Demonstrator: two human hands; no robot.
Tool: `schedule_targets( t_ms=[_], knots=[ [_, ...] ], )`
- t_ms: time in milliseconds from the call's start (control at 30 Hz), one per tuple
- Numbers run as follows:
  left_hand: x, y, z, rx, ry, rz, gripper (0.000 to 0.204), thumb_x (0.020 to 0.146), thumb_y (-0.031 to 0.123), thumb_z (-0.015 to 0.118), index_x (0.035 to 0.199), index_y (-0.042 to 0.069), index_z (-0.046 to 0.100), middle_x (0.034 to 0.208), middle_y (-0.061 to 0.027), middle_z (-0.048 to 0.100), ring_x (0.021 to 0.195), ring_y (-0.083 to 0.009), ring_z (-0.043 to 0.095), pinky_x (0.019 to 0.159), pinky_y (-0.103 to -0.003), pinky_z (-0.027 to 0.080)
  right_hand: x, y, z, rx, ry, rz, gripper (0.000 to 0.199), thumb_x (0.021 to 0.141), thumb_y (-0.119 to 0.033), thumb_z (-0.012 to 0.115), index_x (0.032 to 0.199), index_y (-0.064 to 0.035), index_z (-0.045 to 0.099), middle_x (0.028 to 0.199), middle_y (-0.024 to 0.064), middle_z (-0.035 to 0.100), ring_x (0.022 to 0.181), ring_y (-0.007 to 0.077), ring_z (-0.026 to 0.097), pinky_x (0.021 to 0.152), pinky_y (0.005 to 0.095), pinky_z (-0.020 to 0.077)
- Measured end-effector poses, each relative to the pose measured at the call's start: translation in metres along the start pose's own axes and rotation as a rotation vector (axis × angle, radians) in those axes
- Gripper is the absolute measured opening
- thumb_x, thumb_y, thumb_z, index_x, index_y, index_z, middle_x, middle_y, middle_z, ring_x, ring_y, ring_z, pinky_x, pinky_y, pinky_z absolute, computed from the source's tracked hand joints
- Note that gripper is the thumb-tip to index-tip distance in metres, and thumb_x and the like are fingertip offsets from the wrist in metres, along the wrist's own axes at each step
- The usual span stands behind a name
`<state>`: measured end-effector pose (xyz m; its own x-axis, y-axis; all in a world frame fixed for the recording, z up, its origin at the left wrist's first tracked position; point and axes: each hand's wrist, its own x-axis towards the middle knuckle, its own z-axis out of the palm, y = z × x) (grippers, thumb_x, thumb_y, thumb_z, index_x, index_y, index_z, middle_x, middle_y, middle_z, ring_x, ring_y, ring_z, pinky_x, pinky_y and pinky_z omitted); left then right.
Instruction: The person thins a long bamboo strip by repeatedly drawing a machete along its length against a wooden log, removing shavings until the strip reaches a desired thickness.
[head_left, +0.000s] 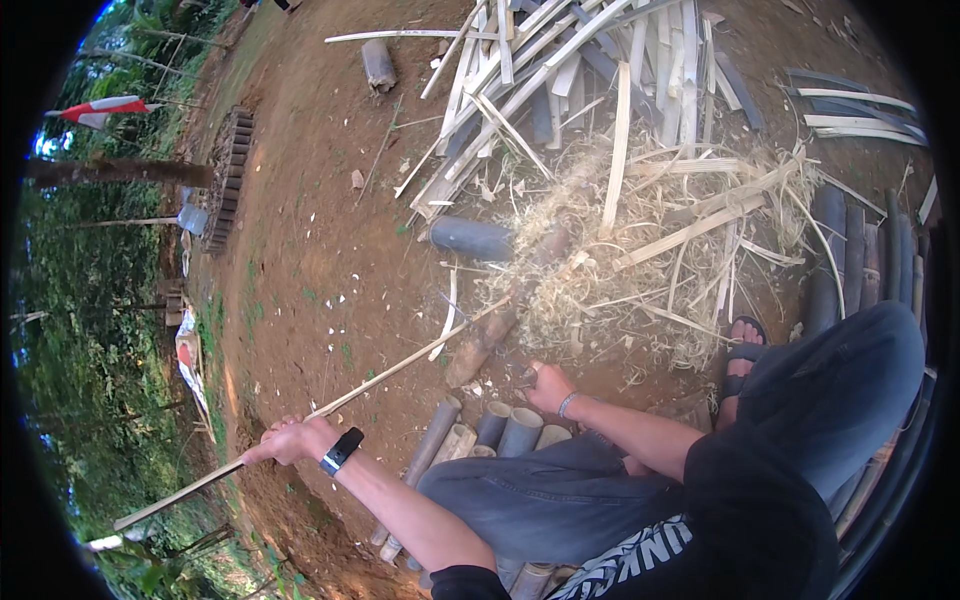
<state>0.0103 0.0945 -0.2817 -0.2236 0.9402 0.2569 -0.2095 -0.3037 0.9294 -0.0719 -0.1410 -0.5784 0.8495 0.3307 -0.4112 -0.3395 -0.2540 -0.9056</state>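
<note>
A long, thin bamboo strip (395,369) runs slantwise across the left half of the head view. My left hand (292,440), with a dark band on its wrist, is closed around it partway along. The strip's far end rests against a short brown log (482,346) on the ground. Beside that log, my right hand (550,388) is closed in a fist, apart from the strip. A small dark end shows at its fingers, but what it holds cannot be made out. Pale curly shavings (590,290) lie beyond the log.
Split bamboo slats (560,60) are heaped at the far side. A dark bamboo piece (470,239) lies near the shavings. Cut bamboo tubes (521,432) lie by my bent leg; longer poles (853,260) are at the right. Greenery and a red-and-white flag (103,110) stand left.
</note>
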Motion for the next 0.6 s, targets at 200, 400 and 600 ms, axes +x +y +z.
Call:
schedule_targets(
  t_ms=[200, 400, 600],
  knots=[
    [0.028, -0.01, -0.009, 0.009, 0.041, -0.01, 0.062, 0.09, 0.068, 0.029, 0.062, 0.014, 0.02, 0.057, -0.0004, 0.023, 0.052, -0.0182, 0.024, 0.047, -0.035, 0.023, -0.008, -0.022, 0.004, -0.058, -0.09, 0.026, 0.034, 0.072, -0.008, 0.062, 0.104, 0.0034, 0.058, 0.075, 0.0292, 0.062, 0.076, 0.0433, 0.063, 0.069, 0.0465, 0.0518],
    [0.004, 0.001, -0.001, 0.049, 0.007, -0.02, 0.062, 0.09, 0.069, 0.028, 0.065, 0.012, 0.021, 0.06, -0.0027, 0.023, 0.053, -0.0168, 0.025, 0.049, -0.035, 0.022, -0.001, -0.012, 0.005, -0.081, -0.068, 0.06, 0.035, 0.073, -0.008, 0.061, 0.105, 0.0037, 0.057, 0.077, 0.0295, 0.062, 0.079, 0.0408, 0.064, 0.071, 0.0449, 0.0515],
    [0.017, -0.005, -0.007, 0.026, -0.034, -0.036, 0.062, 0.089, 0.071, 0.025, 0.067, 0.013, 0.019, 0.062, -0.0027, 0.022, 0.055, -0.0171, 0.023, 0.051, -0.037, 0.02, 0.012, 0.018, -0.009, -0.064, -0.034, 0.126, 0.029, 0.073, -0.009, 0.062, 0.097, 0.0054, 0.056, 0.076, 0.0293, 0.062, 0.078, 0.0415, 0.063, 0.068, 0.0438, 0.0509]
  ],
)
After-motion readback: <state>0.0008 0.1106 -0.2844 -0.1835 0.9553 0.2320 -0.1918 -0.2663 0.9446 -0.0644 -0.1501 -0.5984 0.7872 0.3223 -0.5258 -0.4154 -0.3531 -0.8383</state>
